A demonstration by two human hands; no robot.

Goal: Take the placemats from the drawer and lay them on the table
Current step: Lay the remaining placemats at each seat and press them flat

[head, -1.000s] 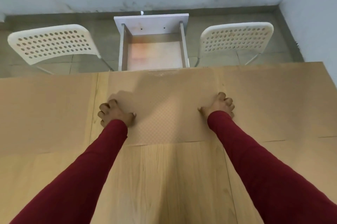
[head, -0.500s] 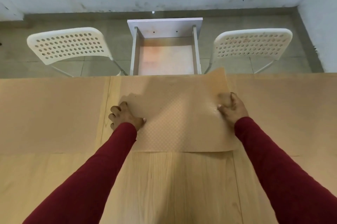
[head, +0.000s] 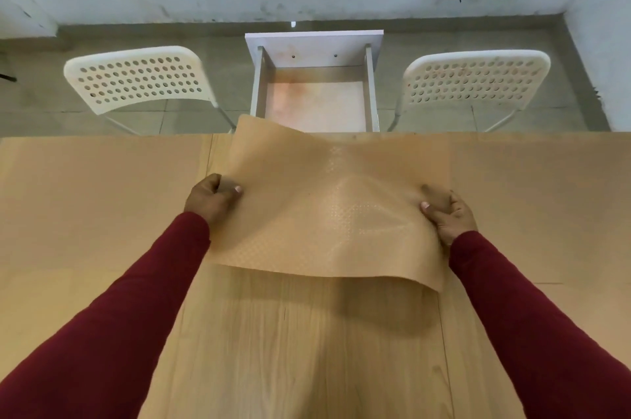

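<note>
A: We have the middle placemat off the table. Our left hand pinches its left edge, thumb on top and fingers curled beneath, and our right hand pinches the right edge the same way. The sheet sags between them, its near edge hanging free above the wood.

B: So we're in the laying step, not the fetching one. The drawer stands open beyond the far edge, and its floor looks bare, though the table hides the nearest strip of it, so we can't swear nothing is left inside.

A: Agreed. A left mat and a right mat lie flat on either side already, we think; they match the wood so closely that their borders are faint.

B: Then the next move calls for lowering this one evenly into the gap between them, keeping it taut so the sag doesn't fold under.

A: Watch the far left corner. It rises past the table's far edge, over the drawer front. We'd want it drawn back towards us before it goes down.

B: Room is generous on our side: bare wood runs from the mat to our sleeves. The two white chairs sit well apart from the sheet.
</note>
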